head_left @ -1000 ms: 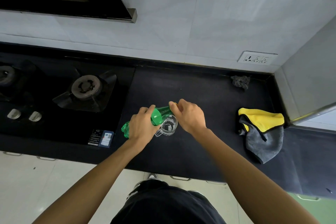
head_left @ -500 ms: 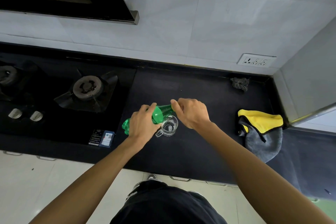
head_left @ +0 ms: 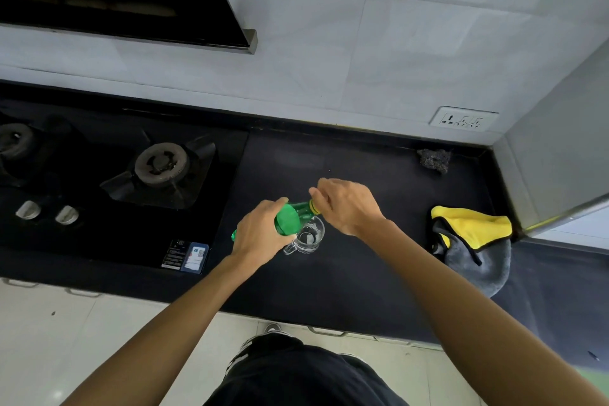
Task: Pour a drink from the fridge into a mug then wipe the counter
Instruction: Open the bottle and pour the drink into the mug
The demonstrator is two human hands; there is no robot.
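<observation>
Tilted green bottle (head_left: 287, 220) above clear mug (head_left: 309, 238).

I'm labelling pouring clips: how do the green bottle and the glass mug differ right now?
The bottle is green, the mug clear. The bottle is tilted in the air, left hand gripping its body, right hand holding its neck; the mug stands upright on the counter. Both are see-through.
</observation>
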